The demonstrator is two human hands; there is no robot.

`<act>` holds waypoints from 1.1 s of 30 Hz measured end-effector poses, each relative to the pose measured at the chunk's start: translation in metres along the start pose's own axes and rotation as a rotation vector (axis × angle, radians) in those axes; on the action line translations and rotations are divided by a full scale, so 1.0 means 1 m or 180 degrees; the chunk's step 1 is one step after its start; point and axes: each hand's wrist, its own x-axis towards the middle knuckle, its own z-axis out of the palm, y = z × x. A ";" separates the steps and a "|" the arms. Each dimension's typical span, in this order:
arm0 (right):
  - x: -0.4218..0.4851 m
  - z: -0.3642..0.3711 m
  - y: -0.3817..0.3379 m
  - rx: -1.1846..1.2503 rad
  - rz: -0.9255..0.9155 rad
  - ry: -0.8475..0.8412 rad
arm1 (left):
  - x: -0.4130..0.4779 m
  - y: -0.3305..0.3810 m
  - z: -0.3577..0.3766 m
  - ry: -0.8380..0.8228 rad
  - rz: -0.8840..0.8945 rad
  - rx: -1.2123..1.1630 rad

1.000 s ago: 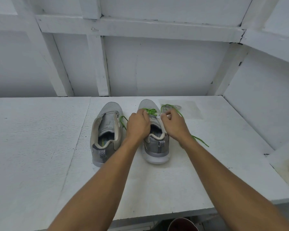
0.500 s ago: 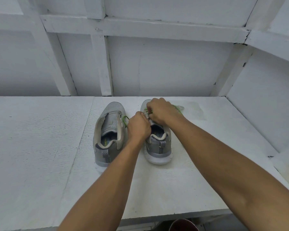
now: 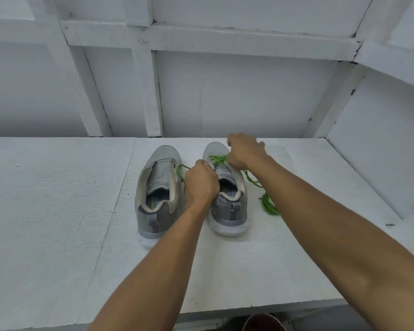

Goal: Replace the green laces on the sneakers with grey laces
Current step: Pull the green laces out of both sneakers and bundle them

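Left hand (image 3: 201,182) grips the right sneaker (image 3: 227,211), right hand (image 3: 245,151) pinches its green lace (image 3: 216,159); we should free it crossing by crossing.

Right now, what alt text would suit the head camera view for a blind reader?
Two bare hands work on the right-hand grey mesh sneaker: the left hand grips its upper, the right hand pinches its bright green lace. A second grey mesh sneaker stands beside it on a white table.
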 end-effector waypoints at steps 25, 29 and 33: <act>0.005 0.006 -0.006 -0.0671 -0.0606 0.0464 | -0.001 0.001 -0.004 -0.0023 0.0034 0.0115; 0.016 -0.025 0.026 -0.0575 0.0093 0.1226 | -0.003 0.003 -0.005 -0.0042 0.0025 0.0116; 0.013 -0.015 0.018 -0.0089 -0.0200 0.0828 | -0.003 0.004 -0.005 -0.0059 -0.0011 0.0096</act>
